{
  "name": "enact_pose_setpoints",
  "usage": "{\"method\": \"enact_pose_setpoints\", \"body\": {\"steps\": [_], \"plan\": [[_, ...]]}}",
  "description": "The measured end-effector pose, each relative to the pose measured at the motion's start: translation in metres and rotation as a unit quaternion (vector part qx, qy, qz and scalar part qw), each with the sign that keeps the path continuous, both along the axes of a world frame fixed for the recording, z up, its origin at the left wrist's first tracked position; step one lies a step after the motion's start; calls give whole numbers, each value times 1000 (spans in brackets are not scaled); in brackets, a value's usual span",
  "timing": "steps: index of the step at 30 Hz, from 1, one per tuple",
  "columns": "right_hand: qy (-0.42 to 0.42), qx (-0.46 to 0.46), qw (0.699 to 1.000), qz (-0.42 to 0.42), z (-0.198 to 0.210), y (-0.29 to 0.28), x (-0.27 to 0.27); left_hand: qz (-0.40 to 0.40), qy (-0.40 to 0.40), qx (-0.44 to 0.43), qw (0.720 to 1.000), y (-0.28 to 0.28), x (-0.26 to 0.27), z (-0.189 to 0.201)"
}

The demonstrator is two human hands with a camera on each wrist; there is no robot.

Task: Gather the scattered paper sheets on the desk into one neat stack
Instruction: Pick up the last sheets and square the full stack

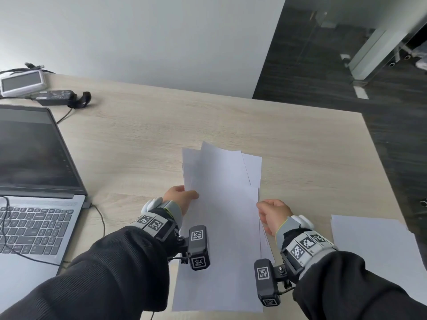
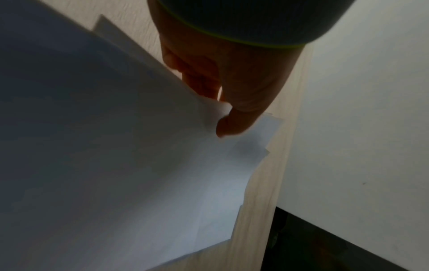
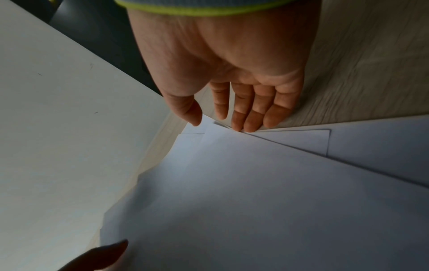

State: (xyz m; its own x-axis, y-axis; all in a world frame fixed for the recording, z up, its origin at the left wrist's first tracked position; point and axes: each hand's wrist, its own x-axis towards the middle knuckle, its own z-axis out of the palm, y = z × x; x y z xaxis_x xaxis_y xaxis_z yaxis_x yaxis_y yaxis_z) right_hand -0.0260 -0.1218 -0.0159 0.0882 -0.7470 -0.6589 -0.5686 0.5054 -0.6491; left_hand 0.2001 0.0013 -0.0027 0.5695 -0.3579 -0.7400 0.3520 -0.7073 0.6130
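A loose, fanned pile of white paper sheets (image 1: 221, 204) lies mid-desk, its corners out of line. My left hand (image 1: 184, 196) pinches the pile's left edge; in the left wrist view the thumb of this hand (image 2: 218, 110) sits on top of the sheets (image 2: 116, 146) with fingers underneath. My right hand (image 1: 265, 211) is at the pile's right edge. In the right wrist view that hand (image 3: 220, 119) has straight fingers whose tips touch the edges of the sheets (image 3: 255, 192). Another white sheet (image 1: 374, 250) lies apart at the desk's right edge.
An open laptop (image 1: 34, 169) fills the left of the light wooden desk (image 1: 161, 135), its cable trailing along the front. A black power adapter (image 1: 55, 98) and a white device (image 1: 23, 83) sit at the back left. Dark floor lies beyond the desk's right edge.
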Motion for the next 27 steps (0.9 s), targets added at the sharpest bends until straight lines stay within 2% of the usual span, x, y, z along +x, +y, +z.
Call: {"method": "enact_pose_setpoints", "body": {"steps": [2,6,12,16,21,27], "plan": [[-5,-2,1000,14,-4,2,-1,-27,9,-28,999,3,-2,1],[-16,-11,997,72,-6,9,-1,-117,-42,-29,992,9,-11,1],[-37,-25,996,80,6,11,-3,-90,-59,-48,993,18,-12,4],[-94,-26,994,57,13,2,-12,-88,-44,-125,987,24,-7,21],[-235,2,970,70,31,-10,-13,-71,-25,-253,965,25,2,63],[-297,-138,940,98,71,-19,-2,-61,-87,-393,913,18,6,113]]}}
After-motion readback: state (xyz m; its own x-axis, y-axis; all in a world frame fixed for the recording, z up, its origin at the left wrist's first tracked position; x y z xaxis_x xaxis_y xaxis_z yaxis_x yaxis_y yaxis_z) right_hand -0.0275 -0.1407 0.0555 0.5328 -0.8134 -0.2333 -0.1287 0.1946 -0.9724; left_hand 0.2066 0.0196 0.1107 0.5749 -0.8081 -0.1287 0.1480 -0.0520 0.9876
